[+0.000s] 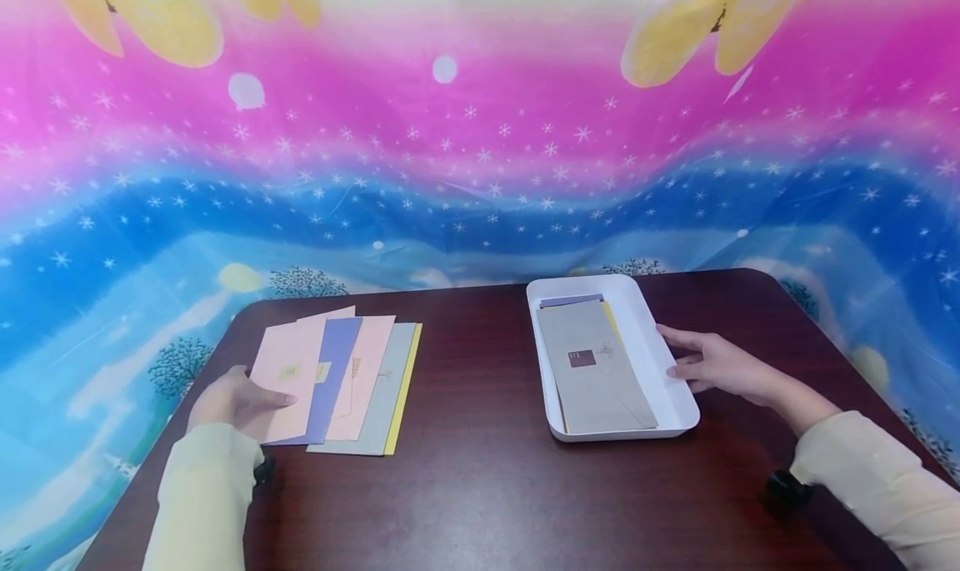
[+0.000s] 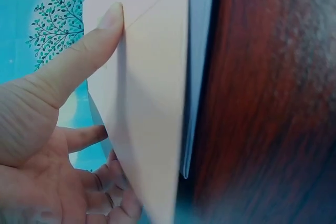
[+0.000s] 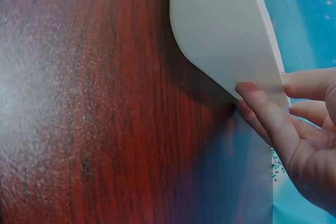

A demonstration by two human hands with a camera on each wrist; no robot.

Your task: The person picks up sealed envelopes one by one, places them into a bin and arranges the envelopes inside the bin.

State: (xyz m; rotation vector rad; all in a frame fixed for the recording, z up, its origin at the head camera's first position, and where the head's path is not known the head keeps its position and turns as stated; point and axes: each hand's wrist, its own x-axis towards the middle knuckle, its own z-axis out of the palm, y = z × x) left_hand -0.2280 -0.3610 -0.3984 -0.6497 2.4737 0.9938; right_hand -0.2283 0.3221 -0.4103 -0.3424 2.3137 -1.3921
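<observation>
At the left of the head view, my left hand [image 1: 225, 400] pinches a pale pink envelope [image 1: 281, 346]. In the left wrist view its thumb lies across the envelope [image 2: 152, 93] with the other fingers behind the edge. Fanned out beside it are a purple envelope [image 1: 337, 367], another pink envelope [image 1: 372, 354], a grey one [image 1: 382, 413] and a yellow one [image 1: 402, 396]. My right hand [image 1: 720, 367] touches the right side of a white tray [image 1: 652, 346] with extended fingers. Inside the tray, a grey envelope [image 1: 592, 388] lies over purple and yellow ones.
Both sets of envelopes share a dark reddish-brown wooden table [image 1: 465, 471]. Behind it hangs a pink and blue cloth [image 1: 465, 171] printed with snowflakes and trees. Dark bands [image 1: 787, 489] circle both wrists.
</observation>
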